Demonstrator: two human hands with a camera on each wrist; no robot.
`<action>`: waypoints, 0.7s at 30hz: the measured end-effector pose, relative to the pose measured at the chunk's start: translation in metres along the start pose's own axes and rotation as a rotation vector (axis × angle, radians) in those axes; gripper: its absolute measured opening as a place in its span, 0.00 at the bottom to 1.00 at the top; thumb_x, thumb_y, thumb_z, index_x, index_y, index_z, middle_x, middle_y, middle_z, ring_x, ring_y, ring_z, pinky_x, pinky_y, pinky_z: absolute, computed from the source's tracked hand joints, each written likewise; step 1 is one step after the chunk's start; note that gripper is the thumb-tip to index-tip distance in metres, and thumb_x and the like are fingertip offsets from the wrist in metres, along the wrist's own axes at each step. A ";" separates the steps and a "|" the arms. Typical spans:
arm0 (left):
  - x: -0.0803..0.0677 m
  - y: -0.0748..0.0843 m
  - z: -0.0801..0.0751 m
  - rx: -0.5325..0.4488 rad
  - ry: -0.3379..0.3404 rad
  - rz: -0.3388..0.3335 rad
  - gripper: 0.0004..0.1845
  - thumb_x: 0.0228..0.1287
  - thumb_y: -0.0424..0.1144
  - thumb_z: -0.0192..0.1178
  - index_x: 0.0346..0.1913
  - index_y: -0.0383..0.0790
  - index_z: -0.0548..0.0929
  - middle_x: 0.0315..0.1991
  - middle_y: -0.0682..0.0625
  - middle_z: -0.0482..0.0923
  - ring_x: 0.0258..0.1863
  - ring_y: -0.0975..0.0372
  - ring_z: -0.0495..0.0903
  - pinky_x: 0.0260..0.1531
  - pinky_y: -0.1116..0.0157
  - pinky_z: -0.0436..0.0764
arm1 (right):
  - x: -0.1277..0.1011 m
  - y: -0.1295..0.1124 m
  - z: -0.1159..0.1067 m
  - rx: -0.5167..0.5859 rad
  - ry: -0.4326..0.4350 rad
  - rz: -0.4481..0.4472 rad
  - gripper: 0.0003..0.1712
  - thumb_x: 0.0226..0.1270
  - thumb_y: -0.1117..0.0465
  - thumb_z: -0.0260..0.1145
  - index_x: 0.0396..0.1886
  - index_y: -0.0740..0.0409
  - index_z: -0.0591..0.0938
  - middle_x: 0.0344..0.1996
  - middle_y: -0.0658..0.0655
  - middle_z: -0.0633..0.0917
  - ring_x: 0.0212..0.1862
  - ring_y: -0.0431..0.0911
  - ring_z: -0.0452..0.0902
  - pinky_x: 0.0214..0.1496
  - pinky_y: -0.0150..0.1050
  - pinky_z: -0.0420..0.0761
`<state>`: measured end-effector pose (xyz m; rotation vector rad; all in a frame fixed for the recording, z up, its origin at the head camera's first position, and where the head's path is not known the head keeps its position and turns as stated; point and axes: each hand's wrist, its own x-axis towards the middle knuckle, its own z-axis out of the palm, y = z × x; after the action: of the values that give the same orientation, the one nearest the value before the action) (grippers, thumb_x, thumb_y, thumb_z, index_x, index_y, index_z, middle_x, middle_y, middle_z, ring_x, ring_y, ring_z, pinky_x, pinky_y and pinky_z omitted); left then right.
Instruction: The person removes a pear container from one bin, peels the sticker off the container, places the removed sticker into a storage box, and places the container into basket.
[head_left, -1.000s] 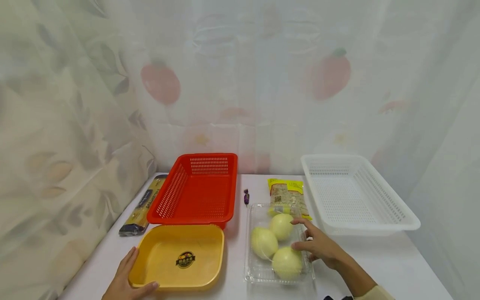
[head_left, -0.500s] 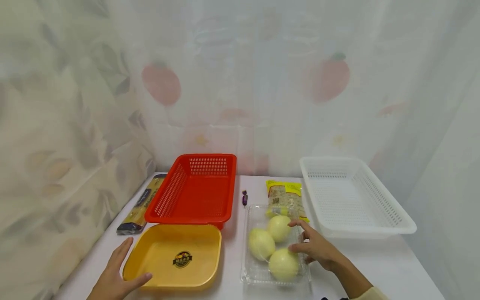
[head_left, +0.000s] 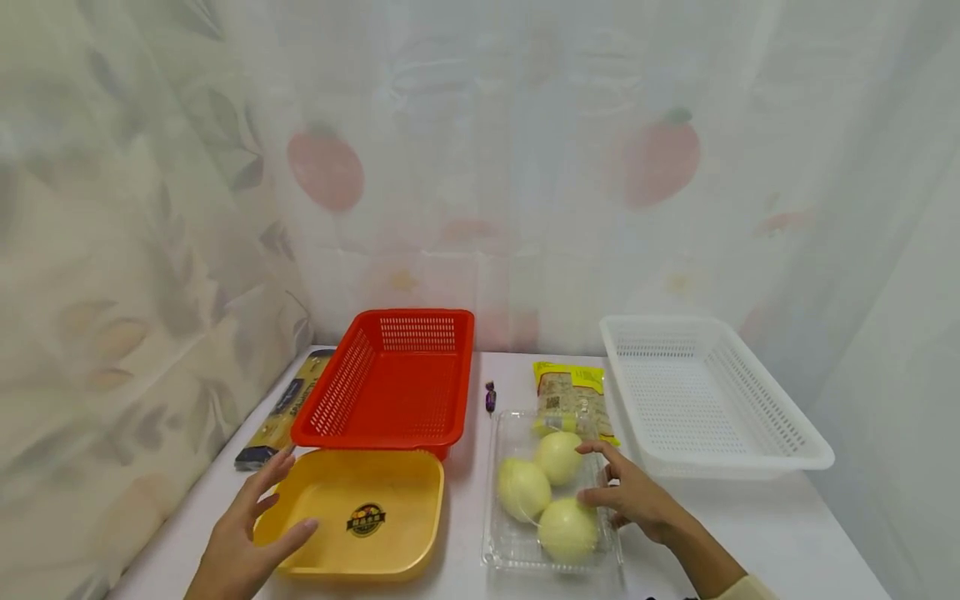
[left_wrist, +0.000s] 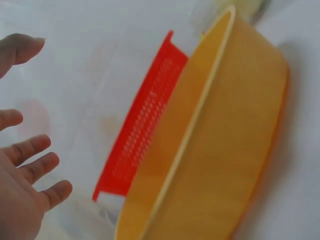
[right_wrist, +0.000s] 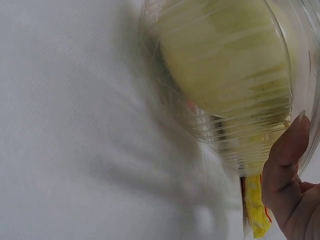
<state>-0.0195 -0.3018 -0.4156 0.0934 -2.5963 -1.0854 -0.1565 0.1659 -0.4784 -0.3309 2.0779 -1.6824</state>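
In the head view, my left hand (head_left: 242,533) hovers at the left side of a yellow plastic basin (head_left: 408,554), thumb and fingers spread. The left wrist view puts a gap between that hand (left_wrist: 27,182) and the basin wall (left_wrist: 225,130). At right, a clear plastic clamshell box (head_left: 506,557) encloses three pale, round yellow-green fruits (head_left: 567,529). My right hand (head_left: 637,500) rests against the box's right side, index finger and thumb apart over its edge. In the right wrist view, the thumb (right_wrist: 287,160) lies along the box's rim; the other fingers are mostly hidden.
Behind the basin sits a red perforated basket (head_left: 416,400), with a long pasta packet (head_left: 281,417) on its left. A purple-wrapped candy (head_left: 491,398) and a yellow-topped food bag (head_left: 573,392) lie behind the box. A white basket (head_left: 810,460) stands at right.
My left hand has let go of the yellow basin's left side and lifted off it, with its fingers spread. The right hand has stayed at the box.
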 end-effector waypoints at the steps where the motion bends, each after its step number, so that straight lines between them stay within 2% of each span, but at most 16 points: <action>1: 0.001 0.005 0.001 -0.011 -0.001 0.004 0.49 0.53 0.49 0.73 0.76 0.55 0.55 0.67 0.46 0.65 0.60 0.56 0.65 0.44 0.88 0.60 | 0.000 0.001 0.000 -0.001 0.000 -0.001 0.40 0.60 0.60 0.72 0.69 0.50 0.63 0.32 0.60 0.67 0.22 0.43 0.63 0.20 0.35 0.72; 7: 0.002 0.024 0.011 -0.094 -0.021 0.020 0.47 0.55 0.48 0.72 0.75 0.54 0.57 0.66 0.47 0.67 0.60 0.58 0.67 0.47 0.85 0.63 | 0.001 0.004 0.000 0.010 0.004 -0.014 0.41 0.60 0.60 0.72 0.69 0.50 0.62 0.32 0.60 0.68 0.22 0.43 0.64 0.19 0.35 0.73; 12: 0.003 0.032 0.021 -0.183 -0.029 0.052 0.45 0.55 0.44 0.72 0.74 0.54 0.59 0.63 0.49 0.69 0.58 0.65 0.69 0.48 0.82 0.67 | 0.002 0.006 0.000 0.010 0.003 -0.024 0.41 0.60 0.60 0.72 0.70 0.51 0.62 0.32 0.61 0.69 0.22 0.43 0.66 0.19 0.36 0.75; 18: 0.007 0.040 0.033 -0.342 -0.061 0.138 0.43 0.55 0.35 0.72 0.73 0.54 0.62 0.62 0.49 0.69 0.58 0.59 0.70 0.51 0.75 0.72 | 0.000 0.006 -0.001 0.004 0.007 -0.033 0.42 0.60 0.60 0.72 0.71 0.51 0.61 0.32 0.62 0.69 0.22 0.43 0.66 0.19 0.36 0.75; 21: 0.011 0.045 0.040 -0.372 -0.098 0.132 0.43 0.56 0.37 0.72 0.73 0.56 0.61 0.63 0.50 0.69 0.59 0.58 0.70 0.52 0.73 0.72 | 0.000 0.005 0.000 0.003 0.011 -0.032 0.42 0.60 0.61 0.72 0.71 0.51 0.61 0.32 0.62 0.69 0.22 0.43 0.66 0.18 0.35 0.75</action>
<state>-0.0405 -0.2444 -0.4074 -0.2193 -2.3929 -1.5316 -0.1565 0.1674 -0.4838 -0.3571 2.0883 -1.7094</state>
